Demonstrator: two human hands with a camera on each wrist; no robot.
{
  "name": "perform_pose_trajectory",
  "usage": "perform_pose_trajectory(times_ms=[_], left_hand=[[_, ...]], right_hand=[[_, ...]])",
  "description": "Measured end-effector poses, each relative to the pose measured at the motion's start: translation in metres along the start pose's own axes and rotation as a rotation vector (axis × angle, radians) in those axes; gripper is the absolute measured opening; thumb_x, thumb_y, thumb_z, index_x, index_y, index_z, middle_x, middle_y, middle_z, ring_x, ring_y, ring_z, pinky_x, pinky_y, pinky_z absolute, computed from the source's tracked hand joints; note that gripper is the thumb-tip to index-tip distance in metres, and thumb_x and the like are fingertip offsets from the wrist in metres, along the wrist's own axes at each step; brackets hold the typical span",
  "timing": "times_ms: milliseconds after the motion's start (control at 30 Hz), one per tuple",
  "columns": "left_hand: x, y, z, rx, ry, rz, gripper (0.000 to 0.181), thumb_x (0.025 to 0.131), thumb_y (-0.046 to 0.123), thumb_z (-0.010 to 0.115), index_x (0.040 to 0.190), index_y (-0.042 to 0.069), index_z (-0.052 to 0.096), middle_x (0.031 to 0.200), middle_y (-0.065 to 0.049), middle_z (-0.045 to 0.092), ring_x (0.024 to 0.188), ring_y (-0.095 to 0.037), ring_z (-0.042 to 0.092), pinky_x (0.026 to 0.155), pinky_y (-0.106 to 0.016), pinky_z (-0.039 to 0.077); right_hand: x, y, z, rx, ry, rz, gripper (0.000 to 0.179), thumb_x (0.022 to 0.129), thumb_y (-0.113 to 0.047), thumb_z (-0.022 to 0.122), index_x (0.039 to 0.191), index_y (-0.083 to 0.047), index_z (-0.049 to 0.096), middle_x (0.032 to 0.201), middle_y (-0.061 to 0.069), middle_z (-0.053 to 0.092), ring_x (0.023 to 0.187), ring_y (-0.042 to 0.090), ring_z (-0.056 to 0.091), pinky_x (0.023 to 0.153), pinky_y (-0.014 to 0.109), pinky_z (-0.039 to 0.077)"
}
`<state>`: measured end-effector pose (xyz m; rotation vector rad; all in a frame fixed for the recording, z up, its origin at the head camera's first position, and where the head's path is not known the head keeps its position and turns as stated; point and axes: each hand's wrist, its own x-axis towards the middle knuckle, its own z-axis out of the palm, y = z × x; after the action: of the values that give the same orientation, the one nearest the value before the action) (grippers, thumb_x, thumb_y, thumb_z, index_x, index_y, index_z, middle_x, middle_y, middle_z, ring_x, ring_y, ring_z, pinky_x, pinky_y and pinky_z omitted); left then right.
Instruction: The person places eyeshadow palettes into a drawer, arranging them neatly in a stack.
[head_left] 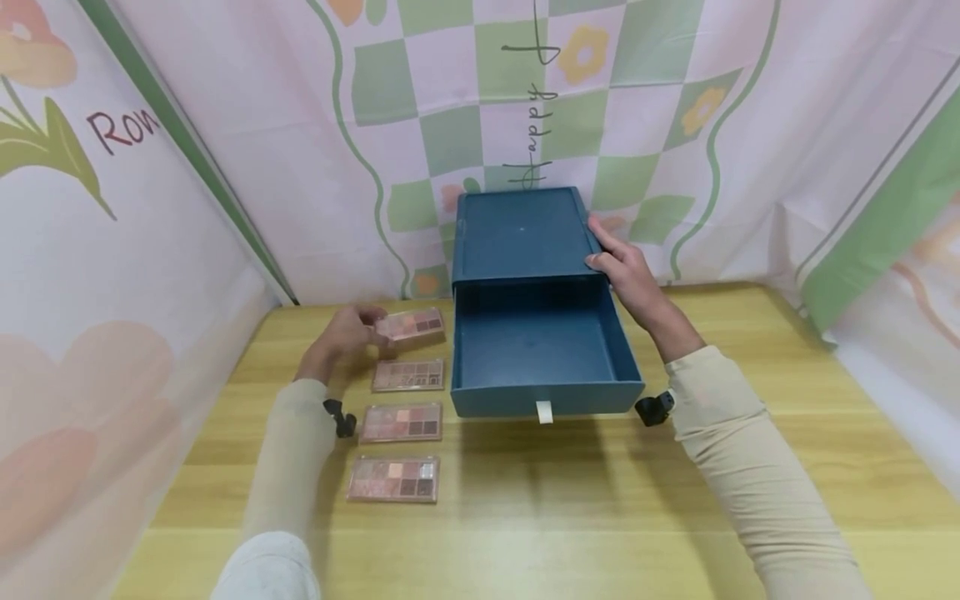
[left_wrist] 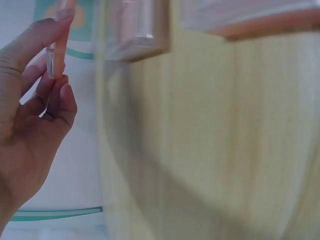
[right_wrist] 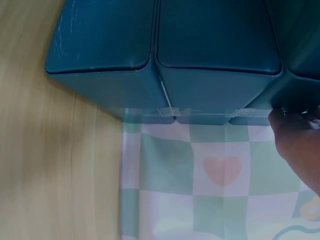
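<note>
My left hand (head_left: pixel 347 333) pinches a pink eyeshadow palette (head_left: pixel 412 325) between thumb and fingers, left of the blue drawer cabinet (head_left: pixel 521 233). In the left wrist view, that palette (left_wrist: pixel 59 57) shows edge-on at the fingertips of the hand (left_wrist: pixel 35 105). Three similar palettes lie in a column towards me: one nearest the held palette (head_left: pixel 408 375), a middle palette (head_left: pixel 402 422) and a front palette (head_left: pixel 393 480). The cabinet's top drawer (head_left: pixel 547 400) is pulled out, with a white tab in front. My right hand (head_left: pixel 637 279) rests with extended thumb and forefinger against the cabinet's right side.
Stacked blue cabinet units (right_wrist: pixel 215 40) stand near the table's back edge, seen in the right wrist view. A wooden tabletop (head_left: pixel 540 533) lies below. A patterned curtain (head_left: pixel 450 75) hangs close behind, with more fabric (head_left: pixel 90 275) at the sides.
</note>
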<state>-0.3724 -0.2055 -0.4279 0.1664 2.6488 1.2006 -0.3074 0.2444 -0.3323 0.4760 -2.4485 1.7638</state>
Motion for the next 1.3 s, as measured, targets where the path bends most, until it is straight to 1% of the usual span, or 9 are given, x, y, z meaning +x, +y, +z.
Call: perform_pose_trajectory(times_ms=[100, 167, 300, 500, 667, 933, 1000, 1133, 1300], left_hand=[[-0.002, 0.003, -0.005, 0.031, 0.031, 0.077, 0.063, 0.074, 0.011, 0.084, 0.132, 0.001, 0.062, 0.127, -0.020, 0.062, 0.116, -0.033, 0.056, 0.101, -0.042, 0.050], [-0.005, 0.005, -0.008, 0.044, 0.055, 0.121, 0.062, 0.073, 0.011, 0.084, 0.131, -0.001, 0.064, 0.121, -0.021, 0.065, 0.108, -0.030, 0.057, 0.092, -0.035, 0.051], [-0.010, 0.007, -0.015, 0.049, 0.079, 0.151, 0.064, 0.072, 0.015, 0.087, 0.129, -0.003, 0.065, 0.113, -0.020, 0.067, 0.098, -0.025, 0.057, 0.081, -0.026, 0.049], [-0.018, 0.010, -0.021, 0.044, 0.087, 0.166, 0.065, 0.072, 0.021, 0.089, 0.128, -0.003, 0.066, 0.115, -0.020, 0.068, 0.099, -0.025, 0.059, 0.082, -0.025, 0.049], [-0.027, 0.016, -0.024, 0.044, 0.093, 0.174, 0.064, 0.072, 0.020, 0.089, 0.127, -0.002, 0.066, 0.113, -0.019, 0.068, 0.099, -0.024, 0.059, 0.082, -0.025, 0.050], [-0.041, 0.038, -0.035, 0.006, 0.092, 0.225, 0.055, 0.071, 0.014, 0.088, 0.119, -0.003, 0.068, 0.103, -0.014, 0.065, 0.090, -0.019, 0.055, 0.075, -0.022, 0.048], [-0.044, 0.043, -0.038, -0.005, 0.095, 0.232, 0.053, 0.071, 0.014, 0.089, 0.117, -0.003, 0.068, 0.101, -0.012, 0.065, 0.089, -0.018, 0.054, 0.075, -0.022, 0.047], [-0.050, 0.052, -0.041, -0.016, 0.107, 0.250, 0.050, 0.071, 0.013, 0.089, 0.115, -0.003, 0.068, 0.095, -0.006, 0.062, 0.085, -0.017, 0.052, 0.073, -0.022, 0.046], [-0.058, 0.059, -0.045, -0.038, 0.110, 0.260, 0.048, 0.072, 0.013, 0.088, 0.113, -0.003, 0.068, 0.087, 0.001, 0.059, 0.079, -0.014, 0.052, 0.068, -0.021, 0.046]], right_hand=[[0.001, 0.000, 0.000, 0.004, -0.005, 0.003, 0.064, 0.103, -0.017, 0.041, 0.162, -0.018, 0.015, 0.173, 0.003, 0.003, 0.161, 0.017, 0.000, 0.124, 0.028, 0.023], [0.001, 0.000, 0.000, 0.009, -0.005, 0.008, 0.064, 0.103, -0.017, 0.041, 0.162, -0.018, 0.015, 0.173, 0.002, 0.002, 0.161, 0.017, -0.001, 0.127, 0.042, 0.019], [0.001, 0.000, 0.000, 0.009, -0.001, 0.014, 0.064, 0.104, -0.018, 0.040, 0.162, -0.019, 0.015, 0.173, 0.001, 0.003, 0.161, 0.016, 0.000, 0.127, 0.044, 0.019], [0.000, 0.002, 0.000, 0.015, 0.007, 0.014, 0.064, 0.103, -0.017, 0.041, 0.162, -0.018, 0.015, 0.173, 0.001, 0.003, 0.161, 0.017, 0.000, 0.128, 0.049, 0.016], [0.000, 0.002, 0.000, 0.009, 0.006, 0.019, 0.064, 0.103, -0.018, 0.040, 0.162, -0.019, 0.015, 0.173, -0.001, 0.003, 0.161, 0.017, 0.000, 0.127, 0.049, 0.018], [0.001, 0.000, 0.000, -0.007, 0.009, 0.022, 0.063, 0.104, -0.019, 0.040, 0.162, -0.020, 0.015, 0.173, -0.003, 0.004, 0.161, 0.016, 0.001, 0.119, 0.031, 0.026], [0.001, -0.001, 0.001, -0.004, 0.009, 0.020, 0.063, 0.104, -0.019, 0.040, 0.162, -0.020, 0.015, 0.173, -0.003, 0.004, 0.161, 0.016, 0.001, 0.121, 0.034, 0.025], [0.001, -0.001, 0.001, 0.010, 0.001, 0.018, 0.064, 0.104, -0.018, 0.040, 0.162, -0.018, 0.014, 0.173, -0.001, 0.002, 0.161, 0.017, -0.001, 0.128, 0.048, 0.017], [0.000, 0.000, 0.001, 0.009, 0.002, 0.020, 0.064, 0.104, -0.018, 0.039, 0.162, -0.018, 0.013, 0.173, 0.000, 0.002, 0.161, 0.018, -0.001, 0.128, 0.050, 0.016]])
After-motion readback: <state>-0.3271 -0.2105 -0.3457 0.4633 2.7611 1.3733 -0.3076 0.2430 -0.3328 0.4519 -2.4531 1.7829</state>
